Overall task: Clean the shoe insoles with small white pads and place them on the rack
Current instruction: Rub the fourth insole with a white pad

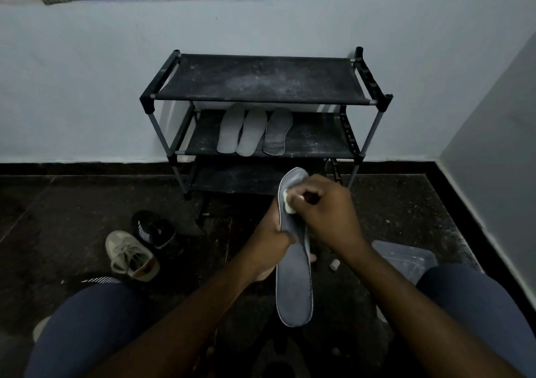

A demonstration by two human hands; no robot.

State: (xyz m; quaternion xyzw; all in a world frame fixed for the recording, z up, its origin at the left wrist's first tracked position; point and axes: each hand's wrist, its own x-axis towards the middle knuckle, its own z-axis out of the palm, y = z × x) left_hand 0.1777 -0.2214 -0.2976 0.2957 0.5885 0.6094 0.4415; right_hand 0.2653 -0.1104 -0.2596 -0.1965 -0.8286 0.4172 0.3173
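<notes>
I count three insoles (251,132) done, on rack (261,78) middle shelf, frame centre. Fourth insole (294,279) lower centre, mid-wipe: left hand (272,232) grasps its edge, right hand (327,212) pinches white pad (289,204) on toe end. My guess: near finish, racking not yet done

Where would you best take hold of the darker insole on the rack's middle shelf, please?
Pinch the darker insole at its near end, coming from the front of the rack. It lies flat with that end at the shelf's front edge, while the top shelf overhangs its far end and a lighter insole crowds its left side.
</notes>
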